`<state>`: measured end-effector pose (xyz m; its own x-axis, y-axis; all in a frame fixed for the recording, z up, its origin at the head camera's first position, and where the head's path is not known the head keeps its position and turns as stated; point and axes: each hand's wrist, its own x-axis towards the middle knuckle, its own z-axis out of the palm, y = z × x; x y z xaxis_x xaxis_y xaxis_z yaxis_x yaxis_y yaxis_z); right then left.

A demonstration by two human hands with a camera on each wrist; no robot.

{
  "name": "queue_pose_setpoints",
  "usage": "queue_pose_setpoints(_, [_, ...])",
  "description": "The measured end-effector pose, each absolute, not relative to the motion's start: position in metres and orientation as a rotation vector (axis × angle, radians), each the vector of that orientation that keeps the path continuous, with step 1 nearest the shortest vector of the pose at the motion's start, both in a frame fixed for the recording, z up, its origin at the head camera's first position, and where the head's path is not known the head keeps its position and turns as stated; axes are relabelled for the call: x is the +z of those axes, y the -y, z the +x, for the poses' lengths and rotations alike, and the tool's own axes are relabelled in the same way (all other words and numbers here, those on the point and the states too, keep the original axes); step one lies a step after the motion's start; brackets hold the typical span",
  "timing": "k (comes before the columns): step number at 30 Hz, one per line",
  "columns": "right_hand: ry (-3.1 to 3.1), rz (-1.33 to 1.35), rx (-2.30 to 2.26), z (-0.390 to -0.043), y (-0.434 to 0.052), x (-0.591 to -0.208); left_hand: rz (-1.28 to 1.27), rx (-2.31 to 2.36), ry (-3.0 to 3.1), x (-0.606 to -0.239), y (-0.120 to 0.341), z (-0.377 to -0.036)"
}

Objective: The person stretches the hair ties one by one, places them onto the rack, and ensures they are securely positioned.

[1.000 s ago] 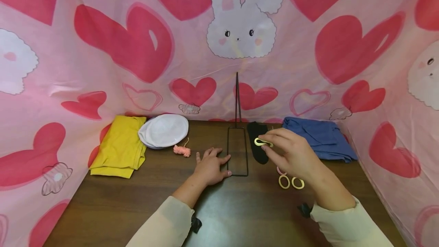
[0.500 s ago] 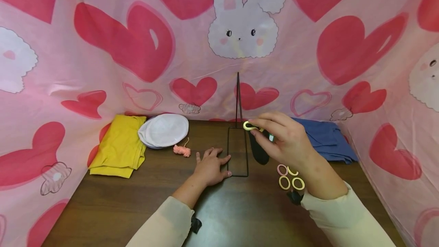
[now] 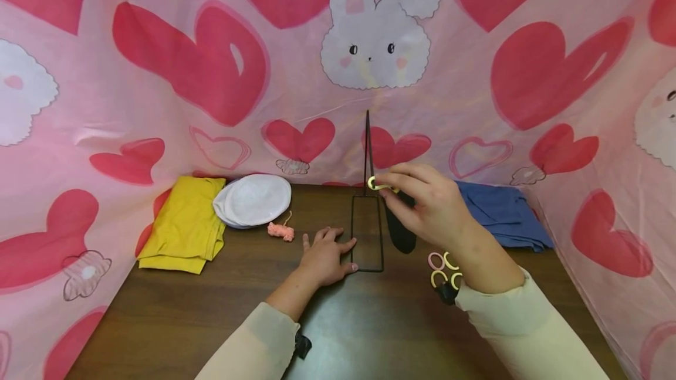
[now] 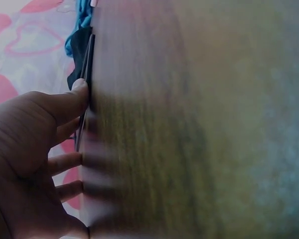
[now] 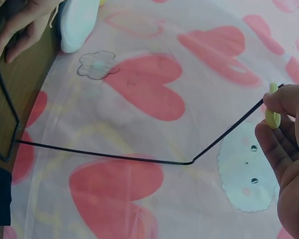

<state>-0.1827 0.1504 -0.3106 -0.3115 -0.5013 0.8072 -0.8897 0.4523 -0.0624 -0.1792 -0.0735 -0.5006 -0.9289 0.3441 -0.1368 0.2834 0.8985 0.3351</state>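
Note:
My right hand [image 3: 389, 190] pinches a yellow hair ring [image 3: 377, 184] between thumb and fingers, right beside the upright rod of a black wire stand [image 3: 367, 145]. In the right wrist view the yellow hair ring [image 5: 272, 112] sits against the black wire stand [image 5: 114, 156] where the rod meets my fingertips. My left hand [image 3: 323, 255] lies flat on the brown table [image 3: 185, 315], thumb touching the stand's rectangular base. The left wrist view shows the left hand [image 4: 37, 149] with its thumb tip against the black wire stand [image 4: 88, 59].
Several pink and yellow hair rings [image 3: 442, 267] lie by my right wrist. A black sock [image 3: 399, 236] and a blue cloth [image 3: 499, 213] sit at the back right. A yellow cloth [image 3: 182, 224], a white cap [image 3: 254, 199] and a pink yarn piece [image 3: 280, 231] are back left. Pink fabric walls enclose the table.
My right hand has carried the yellow ring up and to the left, from above the black sock to the stand's rod. The left hand has stayed put.

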Motion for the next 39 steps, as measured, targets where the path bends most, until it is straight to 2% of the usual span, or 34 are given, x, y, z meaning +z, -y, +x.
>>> queue_pose_setpoints(26, [2.086, 0.998, 0.898, -0.265, -0.143, -0.326, 0.473, 0.467, -2.867, -0.501, 0.073, -0.179])
queue_pose_setpoints(39, [2.224, 0.742, 0.993, -0.302, -0.131, -0.328, 0.486, 0.453, -2.866, -0.503, 0.074, -0.181])
